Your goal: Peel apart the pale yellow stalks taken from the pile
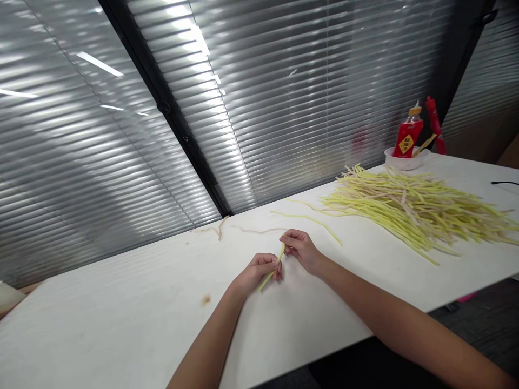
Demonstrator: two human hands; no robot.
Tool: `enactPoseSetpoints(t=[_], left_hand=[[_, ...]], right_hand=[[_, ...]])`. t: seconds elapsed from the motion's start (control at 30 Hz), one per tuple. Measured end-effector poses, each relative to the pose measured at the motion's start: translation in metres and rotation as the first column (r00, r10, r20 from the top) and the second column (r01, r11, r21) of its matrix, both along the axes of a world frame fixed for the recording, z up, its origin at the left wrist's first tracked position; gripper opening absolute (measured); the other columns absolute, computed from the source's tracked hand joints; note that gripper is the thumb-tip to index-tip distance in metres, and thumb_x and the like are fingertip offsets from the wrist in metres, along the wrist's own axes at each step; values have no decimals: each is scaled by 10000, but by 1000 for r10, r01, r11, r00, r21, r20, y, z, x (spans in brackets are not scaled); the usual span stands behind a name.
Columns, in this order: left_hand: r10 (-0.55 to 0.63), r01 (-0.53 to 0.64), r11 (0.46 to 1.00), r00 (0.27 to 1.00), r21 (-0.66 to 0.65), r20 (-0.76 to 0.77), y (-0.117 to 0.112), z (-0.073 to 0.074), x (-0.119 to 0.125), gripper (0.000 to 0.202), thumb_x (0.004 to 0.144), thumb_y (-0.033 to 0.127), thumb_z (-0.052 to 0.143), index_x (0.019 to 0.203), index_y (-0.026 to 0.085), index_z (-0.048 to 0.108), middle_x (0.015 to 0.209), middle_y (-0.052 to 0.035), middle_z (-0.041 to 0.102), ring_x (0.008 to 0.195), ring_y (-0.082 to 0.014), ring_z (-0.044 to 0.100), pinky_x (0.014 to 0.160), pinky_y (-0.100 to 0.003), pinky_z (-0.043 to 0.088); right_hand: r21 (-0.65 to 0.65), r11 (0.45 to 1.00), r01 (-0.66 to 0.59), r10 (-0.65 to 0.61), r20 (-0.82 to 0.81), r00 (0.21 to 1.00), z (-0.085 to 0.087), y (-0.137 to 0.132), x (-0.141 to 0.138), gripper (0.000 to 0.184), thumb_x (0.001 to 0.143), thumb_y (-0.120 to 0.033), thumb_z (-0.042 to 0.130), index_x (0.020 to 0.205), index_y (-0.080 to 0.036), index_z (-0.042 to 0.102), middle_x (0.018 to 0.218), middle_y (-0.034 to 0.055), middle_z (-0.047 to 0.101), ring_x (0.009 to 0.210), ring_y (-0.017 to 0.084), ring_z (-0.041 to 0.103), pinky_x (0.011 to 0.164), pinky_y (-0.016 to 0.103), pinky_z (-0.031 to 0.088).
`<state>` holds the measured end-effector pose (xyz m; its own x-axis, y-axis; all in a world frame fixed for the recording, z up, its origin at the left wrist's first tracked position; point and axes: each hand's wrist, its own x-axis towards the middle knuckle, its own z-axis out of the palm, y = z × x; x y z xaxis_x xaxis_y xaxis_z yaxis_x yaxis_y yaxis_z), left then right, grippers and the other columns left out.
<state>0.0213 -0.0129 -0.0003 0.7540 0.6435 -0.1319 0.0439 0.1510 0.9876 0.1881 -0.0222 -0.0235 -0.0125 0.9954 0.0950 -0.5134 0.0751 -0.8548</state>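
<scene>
My left hand (pixel 259 269) pinching yellow strand (pixel 280 252) mid-length; right hand (pixel 300 248), at two o'clock from left, clamped on its upper end. I see strand slanting between hands, over white table (pixel 121 319). From hands: loose yellow strand (pixel 308 218) one o'clock, strand pile (pixel 409 208) two, red bottle (pixel 407 138) beyond.

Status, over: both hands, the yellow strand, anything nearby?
Left hand pinching yellow strand partway along. Right hand at its upper end. Loose strand beyond right hand; strand pile off right.
</scene>
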Motion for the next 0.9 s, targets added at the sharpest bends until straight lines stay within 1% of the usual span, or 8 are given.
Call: enactPoseSetpoints(t=[0.27, 0.37, 0.47, 0.53, 0.6, 0.73, 0.83, 0.9], left_hand=[[71, -71, 997, 997, -1, 29, 0, -4, 3, 229, 744, 343, 616, 676, 125, 628, 557, -19, 537, 597, -136, 526, 629, -255, 373], [107, -107, 994, 993, 10, 49, -1, -4, 4, 234, 773, 347, 590, 713, 125, 633, 564, -15, 532, 595, -128, 519, 630, -251, 366], [133, -133, 991, 989, -2, 66, -1, -3, 5, 247, 781, 360, 584, 723, 126, 637, 556, -3, 510, 594, -124, 512, 634, -252, 366], [145, -145, 989, 987, -14, 73, -1, -3, 5, 261, 771, 376, 596, 707, 126, 637, 556, -2, 511, 601, -125, 510, 642, -254, 368], [158, -158, 987, 985, -14, 72, -1, -3, 6, 263, 770, 380, 600, 712, 127, 642, 560, -3, 519, 608, -125, 508, 650, -253, 369], [200, -198, 980, 976, -26, 88, 0, -4, 7, 238, 799, 352, 577, 780, 129, 659, 585, -8, 538, 629, -121, 511, 682, -254, 379], [229, -220, 972, 964, -79, 137, 1, -5, 7, 246, 810, 335, 566, 869, 119, 667, 615, -22, 561, 636, -123, 520, 690, -261, 397], [267, -247, 961, 948, -126, 175, 2, -6, 8, 270, 806, 321, 576, 953, 110, 658, 633, -26, 571, 630, -119, 527, 674, -258, 408]], right_hand=[[4, 998, 67, -67, -1, 998, -5, 5, 1, 212, 667, -351, 707, 648, -186, 575, 509, -56, 456, 467, 72, 390, 495, 235, 315], [36, 997, 69, -71, 54, 996, -3, 4, 0, 212, 683, -373, 695, 741, -189, 608, 527, -63, 460, 447, 62, 380, 472, 227, 301], [82, 995, -56, 44, 140, 989, -1, 0, -2, 249, 676, -352, 706, 841, -182, 629, 548, -57, 491, 468, 77, 447, 495, 233, 343], [107, 977, -187, 167, 170, 971, 0, -3, -4, 236, 683, -349, 699, 822, -171, 629, 553, -45, 509, 507, 112, 519, 540, 262, 395], [127, 962, -241, 217, 180, 960, 1, -4, -4, 212, 693, -356, 686, 756, -164, 622, 563, -34, 522, 534, 131, 548, 568, 279, 416], [127, 986, -107, 80, 201, 976, -1, -1, -2, 215, 697, -361, 683, 681, -159, 610, 579, -27, 535, 511, 85, 466, 528, 235, 359], [112, 994, 8, -28, 179, 984, -4, 3, 1, 208, 719, -363, 671, 709, -163, 614, 527, -48, 484, 482, 64, 395, 494, 214, 300], [106, 992, 62, -77, 145, 986, -7, 6, 1, 208, 725, -367, 666, 726, -166, 612, 522, -53, 466, 478, 62, 392, 492, 212, 293]])
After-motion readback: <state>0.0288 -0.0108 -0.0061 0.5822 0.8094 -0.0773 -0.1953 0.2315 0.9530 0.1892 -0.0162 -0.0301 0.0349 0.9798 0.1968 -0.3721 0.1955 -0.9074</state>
